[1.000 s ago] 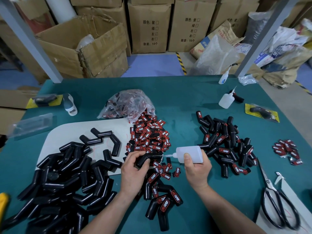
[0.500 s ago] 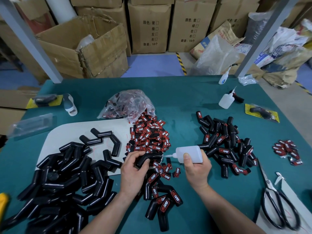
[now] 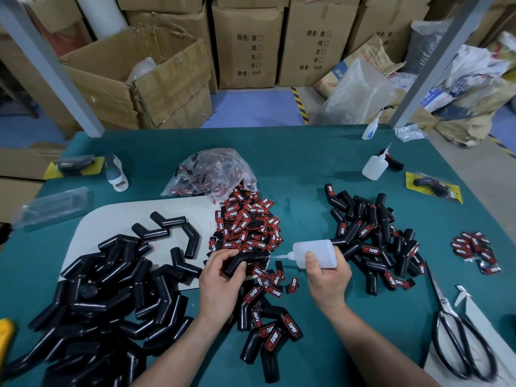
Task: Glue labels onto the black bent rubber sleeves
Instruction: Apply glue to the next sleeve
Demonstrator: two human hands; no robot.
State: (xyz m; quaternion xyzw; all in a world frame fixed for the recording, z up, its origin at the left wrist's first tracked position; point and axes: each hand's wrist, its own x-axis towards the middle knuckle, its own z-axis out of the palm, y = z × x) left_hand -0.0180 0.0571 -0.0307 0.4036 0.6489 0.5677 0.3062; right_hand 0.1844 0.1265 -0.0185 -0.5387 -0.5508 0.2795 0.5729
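My left hand (image 3: 220, 286) grips a black bent rubber sleeve (image 3: 244, 261) above the green table. In my right hand (image 3: 326, 277) lies a white glue bottle (image 3: 314, 252), held sideways with its thin nozzle pointing left at the sleeve's right end. A heap of red-and-black labels (image 3: 245, 222) lies just beyond my hands. Unlabelled sleeves (image 3: 106, 297) are piled at the left, partly on a white board (image 3: 111, 216). Labelled sleeves lie in a pile (image 3: 374, 236) at the right and in a small group (image 3: 268, 331) near my wrists.
A clear bag of labels (image 3: 212, 171) sits behind the heap. Two more glue bottles (image 3: 374, 166) (image 3: 370, 129) stand at the back right. More labels (image 3: 474, 250) and black scissors (image 3: 458, 331) lie at the right edge. Cardboard boxes (image 3: 139, 76) stand beyond the table.
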